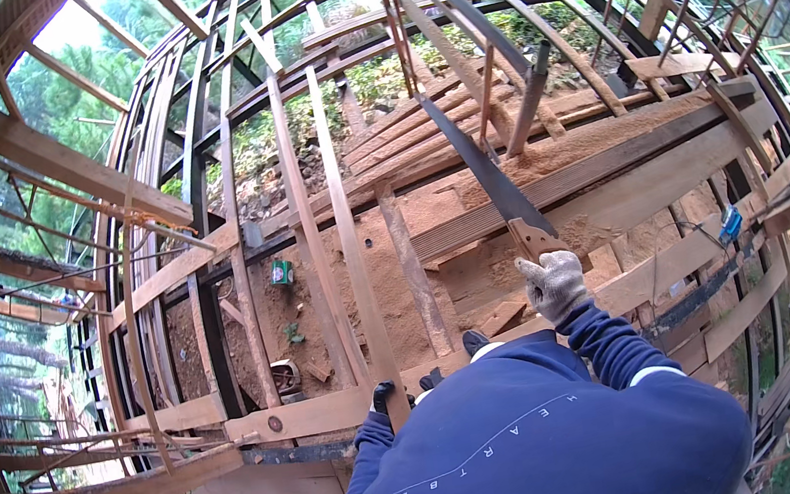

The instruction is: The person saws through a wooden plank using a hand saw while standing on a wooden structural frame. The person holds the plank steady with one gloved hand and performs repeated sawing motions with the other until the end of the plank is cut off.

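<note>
My right hand (555, 283), in a grey work glove, is closed around the wooden handle of a hand saw (489, 173); its dark blade points up and away over the wooden framework. My left hand (383, 397), in a dark glove, grips the lower end of a long thin wooden slat (343, 224) that runs upright toward the roof frame. Both arms are in blue sleeves, and my blue top fills the lower middle of the view.
Wooden beams (612, 206) and dark metal bars form a lattice all around. Reddish sawdust and soil (388, 268) lie below, with a small green box (281, 272) on the ground. A blue object (730, 224) sits on a plank at right. Trees stand beyond.
</note>
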Demonstrator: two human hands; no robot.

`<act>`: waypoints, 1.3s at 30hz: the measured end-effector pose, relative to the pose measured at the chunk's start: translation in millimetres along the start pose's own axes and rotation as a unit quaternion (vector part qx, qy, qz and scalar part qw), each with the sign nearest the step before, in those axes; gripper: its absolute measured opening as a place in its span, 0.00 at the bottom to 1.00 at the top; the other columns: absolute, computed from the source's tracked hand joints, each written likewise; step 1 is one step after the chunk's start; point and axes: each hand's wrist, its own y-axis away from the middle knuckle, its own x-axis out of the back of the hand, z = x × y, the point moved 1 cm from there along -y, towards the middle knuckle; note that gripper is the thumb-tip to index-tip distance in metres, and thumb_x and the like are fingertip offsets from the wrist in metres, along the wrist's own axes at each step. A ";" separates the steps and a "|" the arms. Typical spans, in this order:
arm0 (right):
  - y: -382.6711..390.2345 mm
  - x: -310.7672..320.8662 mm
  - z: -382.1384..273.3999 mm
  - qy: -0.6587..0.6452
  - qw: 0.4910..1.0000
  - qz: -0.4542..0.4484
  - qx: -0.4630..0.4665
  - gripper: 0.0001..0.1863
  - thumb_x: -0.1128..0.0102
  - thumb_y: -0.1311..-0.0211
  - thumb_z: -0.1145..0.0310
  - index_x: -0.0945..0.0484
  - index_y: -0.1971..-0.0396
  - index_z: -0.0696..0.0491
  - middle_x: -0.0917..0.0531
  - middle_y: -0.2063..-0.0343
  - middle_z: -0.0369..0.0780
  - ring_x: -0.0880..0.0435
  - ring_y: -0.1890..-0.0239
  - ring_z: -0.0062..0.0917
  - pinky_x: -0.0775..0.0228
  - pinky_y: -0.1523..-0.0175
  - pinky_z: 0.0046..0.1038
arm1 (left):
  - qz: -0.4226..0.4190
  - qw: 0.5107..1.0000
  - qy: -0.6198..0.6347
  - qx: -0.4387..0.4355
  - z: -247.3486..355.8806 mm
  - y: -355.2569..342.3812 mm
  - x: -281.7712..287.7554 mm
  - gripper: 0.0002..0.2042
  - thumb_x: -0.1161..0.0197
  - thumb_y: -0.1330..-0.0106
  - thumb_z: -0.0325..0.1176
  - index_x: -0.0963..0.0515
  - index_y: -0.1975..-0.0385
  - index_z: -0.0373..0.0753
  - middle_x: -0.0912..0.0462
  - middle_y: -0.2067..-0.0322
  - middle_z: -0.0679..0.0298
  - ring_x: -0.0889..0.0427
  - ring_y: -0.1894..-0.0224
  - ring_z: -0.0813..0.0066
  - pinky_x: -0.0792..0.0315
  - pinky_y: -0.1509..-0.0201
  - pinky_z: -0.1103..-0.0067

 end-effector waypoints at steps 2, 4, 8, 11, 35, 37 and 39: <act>-3.3 21.5 -5.4 0.007 0.999 0.052 -0.014 0.25 0.34 0.54 0.74 0.15 0.51 0.44 0.27 0.76 0.41 0.23 0.73 0.41 0.31 0.66 0.45 | 0.016 1.000 0.007 -0.009 2.2 -3.9 -8.1 0.21 0.36 0.34 0.49 0.20 0.53 0.37 0.13 0.58 0.46 0.13 0.56 0.44 0.18 0.49 0.51; -10.1 38.4 -5.8 0.020 0.993 0.109 -0.044 0.28 0.34 0.54 0.74 0.16 0.48 0.44 0.27 0.75 0.42 0.23 0.72 0.42 0.33 0.66 0.45 | 0.111 0.990 -0.073 -0.037 7.1 -2.5 -11.6 0.25 0.34 0.37 0.52 0.19 0.51 0.37 0.13 0.59 0.46 0.14 0.59 0.38 0.19 0.53 0.46; 2.5 33.3 37.9 0.024 0.971 0.191 -0.138 0.28 0.40 0.45 0.78 0.21 0.41 0.49 0.24 0.71 0.44 0.22 0.69 0.40 0.30 0.63 0.41 | 0.163 0.973 -0.147 -0.071 7.8 -0.1 -25.7 0.24 0.34 0.38 0.52 0.19 0.51 0.39 0.14 0.59 0.48 0.15 0.60 0.38 0.20 0.53 0.45; 20.6 18.5 73.3 -0.002 0.946 0.248 -0.210 0.26 0.42 0.39 0.79 0.22 0.39 0.51 0.20 0.67 0.42 0.21 0.68 0.34 0.27 0.61 0.35 | 0.152 0.969 -0.163 -0.102 10.8 -2.6 -24.7 0.20 0.35 0.36 0.49 0.19 0.52 0.39 0.14 0.59 0.51 0.15 0.58 0.43 0.20 0.51 0.48; -165.8 -386.5 248.3 -0.805 0.419 -0.016 -0.419 0.08 0.41 0.26 0.57 0.27 0.64 0.43 0.28 0.74 0.30 0.32 0.71 0.22 0.36 0.66 0.27 | 0.179 0.963 -0.171 -0.107 -8.8 -23.9 -51.3 0.15 0.31 0.36 0.42 0.19 0.54 0.43 0.14 0.61 0.58 0.14 0.59 0.54 0.19 0.50 0.55; -176.1 -386.2 263.0 -0.704 0.585 -0.026 -0.401 0.15 0.44 0.25 0.64 0.25 0.43 0.47 0.22 0.61 0.36 0.25 0.61 0.23 0.30 0.57 0.28 | 0.185 0.957 -0.201 -0.100 1.3 -34.4 -73.8 0.15 0.30 0.36 0.42 0.19 0.53 0.43 0.14 0.61 0.58 0.14 0.58 0.54 0.19 0.50 0.55; -138.0 -404.6 170.2 -0.539 0.675 -0.109 -0.491 0.23 0.43 0.29 0.67 0.28 0.36 0.43 0.23 0.69 0.34 0.26 0.68 0.22 0.30 0.65 0.29 | 0.271 0.941 -0.182 -0.086 -22.7 16.1 -63.0 0.16 0.30 0.36 0.42 0.19 0.53 0.42 0.14 0.60 0.58 0.14 0.58 0.54 0.19 0.50 0.55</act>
